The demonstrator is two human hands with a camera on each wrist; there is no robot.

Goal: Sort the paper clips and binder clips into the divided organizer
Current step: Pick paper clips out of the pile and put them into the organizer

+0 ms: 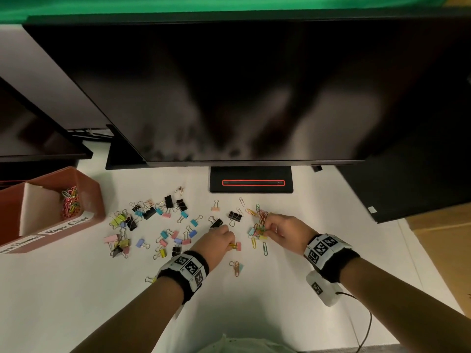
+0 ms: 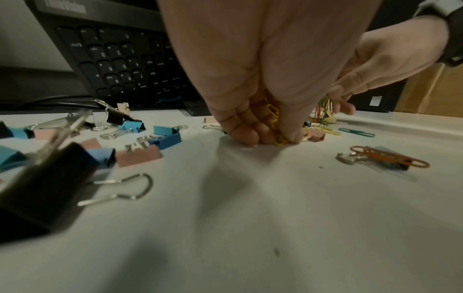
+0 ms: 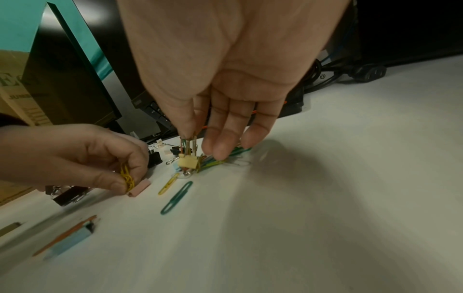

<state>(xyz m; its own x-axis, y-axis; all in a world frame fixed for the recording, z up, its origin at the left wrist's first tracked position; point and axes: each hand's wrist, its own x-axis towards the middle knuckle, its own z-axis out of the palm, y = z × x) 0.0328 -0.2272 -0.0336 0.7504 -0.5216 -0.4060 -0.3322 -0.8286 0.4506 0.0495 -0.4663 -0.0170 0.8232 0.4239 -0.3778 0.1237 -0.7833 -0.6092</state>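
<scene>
My left hand [image 1: 221, 240] grips a bunch of yellow paper clips [image 2: 275, 126] with curled fingers, fingertips down on the white desk beside a pink binder clip [image 1: 238, 246]. My right hand [image 1: 274, 229] pinches several coloured paper clips [image 3: 188, 142] between thumb and forefinger, above a tangle of clips [image 1: 260, 222] with a yellow binder clip [image 3: 188, 162] in it. Loose green [image 3: 176, 197] and yellow [image 3: 168, 184] paper clips lie between the hands. The red-brown divided organizer [image 1: 88, 183] stands at far left, with paper clips [image 1: 70, 202] in one compartment.
Many coloured and black binder clips [image 1: 153, 220] are scattered over the desk left of my hands. A large dark monitor [image 1: 242, 93] overhangs the back, its stand base [image 1: 251, 182] behind the clips. A keyboard [image 2: 120, 59] lies under it. An orange paper clip on a binder clip [image 1: 236, 268] lies near my left wrist.
</scene>
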